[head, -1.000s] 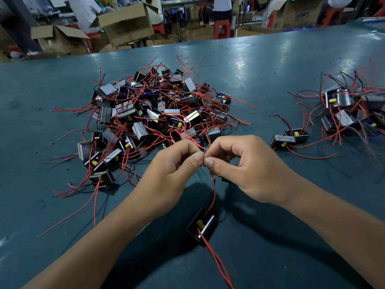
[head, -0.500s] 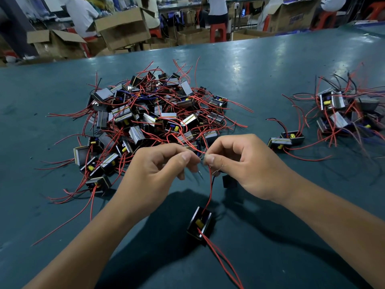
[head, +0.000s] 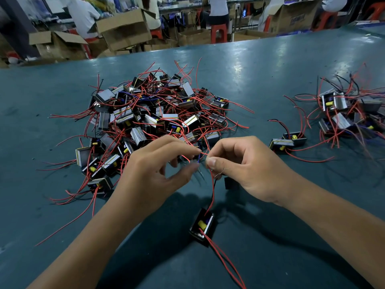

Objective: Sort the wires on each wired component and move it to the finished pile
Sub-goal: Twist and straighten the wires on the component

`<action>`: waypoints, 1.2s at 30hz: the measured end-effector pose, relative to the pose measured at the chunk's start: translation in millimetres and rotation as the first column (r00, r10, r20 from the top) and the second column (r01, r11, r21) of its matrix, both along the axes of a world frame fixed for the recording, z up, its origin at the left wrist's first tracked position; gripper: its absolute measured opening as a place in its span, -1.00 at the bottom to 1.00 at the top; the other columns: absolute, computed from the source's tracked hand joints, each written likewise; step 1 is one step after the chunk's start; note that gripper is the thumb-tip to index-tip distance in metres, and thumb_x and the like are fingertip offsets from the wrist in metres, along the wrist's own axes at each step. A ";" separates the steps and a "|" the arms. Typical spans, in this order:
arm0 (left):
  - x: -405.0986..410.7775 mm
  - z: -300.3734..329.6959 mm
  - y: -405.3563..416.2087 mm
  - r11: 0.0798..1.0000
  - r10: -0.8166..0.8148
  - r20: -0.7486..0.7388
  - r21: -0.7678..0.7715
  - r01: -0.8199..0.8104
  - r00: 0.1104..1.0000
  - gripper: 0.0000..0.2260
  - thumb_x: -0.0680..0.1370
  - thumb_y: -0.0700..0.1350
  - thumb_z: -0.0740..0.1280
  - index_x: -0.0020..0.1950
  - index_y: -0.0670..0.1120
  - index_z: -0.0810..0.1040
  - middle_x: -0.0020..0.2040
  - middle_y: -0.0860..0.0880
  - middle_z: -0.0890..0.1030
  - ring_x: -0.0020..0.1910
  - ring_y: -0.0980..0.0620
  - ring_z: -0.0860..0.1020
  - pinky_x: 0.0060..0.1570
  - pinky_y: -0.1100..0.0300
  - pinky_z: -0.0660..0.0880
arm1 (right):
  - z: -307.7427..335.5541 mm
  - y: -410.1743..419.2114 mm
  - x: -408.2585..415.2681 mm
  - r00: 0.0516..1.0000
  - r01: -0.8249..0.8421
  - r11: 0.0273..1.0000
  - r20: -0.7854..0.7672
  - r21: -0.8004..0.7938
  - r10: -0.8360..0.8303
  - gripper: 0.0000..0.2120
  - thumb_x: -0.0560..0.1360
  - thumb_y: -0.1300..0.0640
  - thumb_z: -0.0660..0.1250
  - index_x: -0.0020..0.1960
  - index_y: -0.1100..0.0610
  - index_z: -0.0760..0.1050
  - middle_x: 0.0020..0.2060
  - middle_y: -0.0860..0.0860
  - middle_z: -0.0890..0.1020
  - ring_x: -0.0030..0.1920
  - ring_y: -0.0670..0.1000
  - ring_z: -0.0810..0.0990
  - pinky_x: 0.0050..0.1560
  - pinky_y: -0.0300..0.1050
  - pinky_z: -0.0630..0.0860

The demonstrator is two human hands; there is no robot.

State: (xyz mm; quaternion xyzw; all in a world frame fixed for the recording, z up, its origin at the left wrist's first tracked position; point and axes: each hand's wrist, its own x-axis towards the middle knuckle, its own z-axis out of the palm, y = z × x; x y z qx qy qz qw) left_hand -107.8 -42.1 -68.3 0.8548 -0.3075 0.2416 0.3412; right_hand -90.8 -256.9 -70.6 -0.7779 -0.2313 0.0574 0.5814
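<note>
Component (head: 202, 226): on the table (head: 270, 65) below both hands, wires drawn upward for separating.
Right hand (head: 248, 170): fingers pinching the red wire (head: 212, 190).
Left hand (head: 154, 174): fingertips apparently pinching another strand.
Finished pile (head: 350, 113): probably the right cluster.

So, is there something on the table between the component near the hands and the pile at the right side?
Yes: two loose components lie between the component and the right pile, with bare table around them.
</note>
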 end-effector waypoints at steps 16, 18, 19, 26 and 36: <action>8.7 -6.1 7.3 0.980 -0.078 0.238 0.196 0.031 0.968 -0.85 0.60 -0.07 0.41 0.01 -0.12 0.72 -0.07 -0.02 0.63 -0.13 -0.09 0.58 -0.20 -0.01 0.50 | 7.5 0.4 -8.3 0.989 -0.041 0.992 0.138 -0.120 0.057 -0.88 0.55 0.17 0.40 -0.15 0.03 0.59 -0.34 -0.09 0.64 -0.28 -0.08 0.61 -0.17 0.05 0.58; 8.8 -6.5 7.9 0.975 -0.077 0.261 0.222 0.018 0.962 -0.86 0.60 -0.08 0.41 0.01 -0.12 0.72 -0.07 -0.03 0.64 -0.14 -0.09 0.57 -0.22 -0.02 0.50 | 7.5 0.7 -8.6 0.987 -0.036 0.991 0.148 -0.127 0.055 -0.88 0.56 0.17 0.40 -0.15 0.04 0.59 -0.33 -0.09 0.64 -0.28 -0.08 0.61 -0.17 0.03 0.58; 8.8 -6.7 8.0 0.973 -0.079 0.269 0.229 0.016 0.960 -0.86 0.60 -0.08 0.41 0.02 -0.13 0.72 -0.06 -0.03 0.64 -0.14 -0.09 0.57 -0.22 -0.02 0.50 | 7.6 1.1 -8.5 0.987 -0.035 0.991 0.149 -0.126 0.054 -0.89 0.56 0.17 0.39 -0.15 0.04 0.59 -0.33 -0.08 0.65 -0.27 -0.06 0.61 -0.17 0.04 0.58; 8.6 -8.2 6.1 0.981 -0.105 0.280 0.184 0.054 0.954 -0.92 0.62 -0.07 0.39 0.10 -0.02 0.58 0.02 0.05 0.55 -0.08 -0.05 0.58 -0.15 0.01 0.51 | 7.2 0.8 -7.6 0.991 -0.034 0.995 0.127 -0.097 0.046 -0.89 0.55 0.19 0.39 -0.15 0.08 0.60 -0.33 -0.06 0.65 -0.27 -0.06 0.61 -0.21 0.06 0.60; 3.4 -8.0 -1.6 0.996 -0.054 0.184 0.080 0.039 0.982 -0.79 0.65 -0.08 0.31 -0.01 -0.18 0.65 -0.06 -0.03 0.58 -0.10 0.06 0.54 -0.13 0.18 0.48 | 4.5 1.7 -10.2 0.957 0.004 0.994 0.287 -0.114 0.029 -0.92 0.55 0.18 0.41 -0.13 0.11 0.60 -0.34 -0.18 0.60 -0.28 -0.18 0.56 -0.23 -0.45 0.37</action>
